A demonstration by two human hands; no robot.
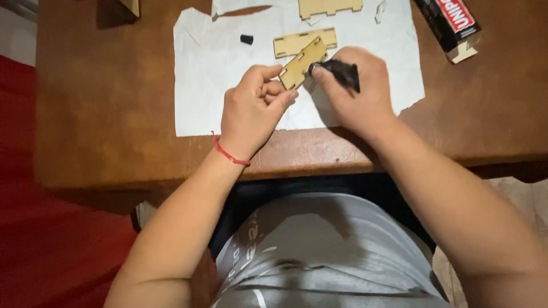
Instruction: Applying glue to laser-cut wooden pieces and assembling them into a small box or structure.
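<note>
Left hand [254, 105]: grip pinched on a flat notched plywood piece [302, 63].
Right hand [357, 85]: clamped on a black tube [341, 72], nozzle half hidden.
Surface [108, 102]: brown wood under creased white paper [211, 74].

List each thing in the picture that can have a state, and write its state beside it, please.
left hand: pinching the notched wooden piece, lifted and tilted
right hand: closed around a black tube, tip at the piece
second wooden piece: flat on white paper
black cap: off, lying on the paper
black box: end flap open

notched plywood piece [302, 63], tilted, black tube [341, 72]
</note>
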